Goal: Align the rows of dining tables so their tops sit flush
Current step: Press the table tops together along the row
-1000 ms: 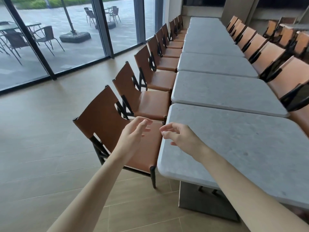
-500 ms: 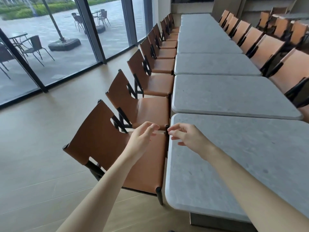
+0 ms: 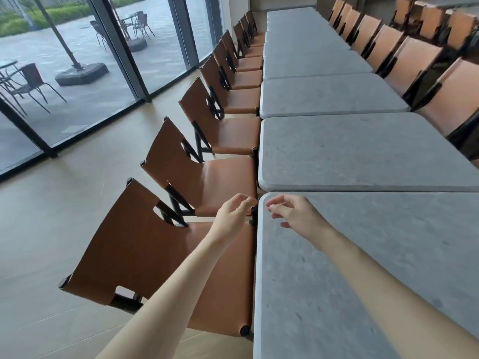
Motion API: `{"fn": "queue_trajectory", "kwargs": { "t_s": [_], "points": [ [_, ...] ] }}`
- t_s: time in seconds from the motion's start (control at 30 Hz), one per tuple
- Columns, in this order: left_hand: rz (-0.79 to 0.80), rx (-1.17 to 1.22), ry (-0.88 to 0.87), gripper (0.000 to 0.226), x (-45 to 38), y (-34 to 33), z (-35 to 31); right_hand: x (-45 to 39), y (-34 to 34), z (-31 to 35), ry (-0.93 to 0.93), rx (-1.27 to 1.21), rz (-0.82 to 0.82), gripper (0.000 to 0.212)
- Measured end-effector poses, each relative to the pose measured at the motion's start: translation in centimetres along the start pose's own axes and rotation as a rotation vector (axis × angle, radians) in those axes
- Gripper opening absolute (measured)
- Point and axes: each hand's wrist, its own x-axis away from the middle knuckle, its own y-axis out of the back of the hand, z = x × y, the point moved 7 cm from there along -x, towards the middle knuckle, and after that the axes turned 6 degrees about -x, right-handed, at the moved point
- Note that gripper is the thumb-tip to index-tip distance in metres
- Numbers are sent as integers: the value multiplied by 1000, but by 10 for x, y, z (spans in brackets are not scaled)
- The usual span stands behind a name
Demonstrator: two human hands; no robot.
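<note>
The nearest grey surface (image 3: 363, 268) stood at the bottom right of the view, and its far edge lay just beside the near edge of the next grey surface (image 3: 363, 151), with only a thin dark seam between them. At the left end of this seam both tops had rounded corners, and the corner of the next surface sat a little more to the right than the corner of the nearest one. Behind these two, more grey surfaces (image 3: 324, 97) continued in one long row toward the back wall. The left hand (image 3: 233, 216) was over the seat of the nearest brown chair (image 3: 145, 244), close to the left edge of the nearest surface; its grip was loose, the fingers were bent softly and it had hold of nothing. The right hand (image 3: 293, 216) was over the far left corner of the nearest surface, also with a relaxed grip, the fingers lightly curled and holding nothing; I could not tell if the fingertips touched the top. A second brown chair (image 3: 207, 177) stood just beyond the first, and further chairs followed along the left side of the row. On the right side stood a line of lighter orange chairs (image 3: 412, 60). At the left were large glass panels (image 3: 77, 81), and behind them dark outdoor chairs (image 3: 31, 81).
</note>
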Motion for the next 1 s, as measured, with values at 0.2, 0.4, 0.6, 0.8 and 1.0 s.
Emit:
{"fn": "queue_trajectory", "kwargs": {
  "t_s": [0.2,0.4,0.6,0.8,1.0],
  "points": [
    [12,-49,17,20,-50,-25,14,-35,17,-29,-64,-31,-101,13],
    [88,-114,45,15,-101,-46,38,-74,26,-66,-152,-54,-248,13],
    [182,-170,84,21,-190,-66,66,-125,10,-109,-247,-9,-373,10],
    [224,-268,147,48,-290,-90,101,-198,-18,-149,-314,51,-387,19],
    [184,-314,169,59,-365,-115,134,-239,-32,-181,-277,458,-368,37]
  ]
}}
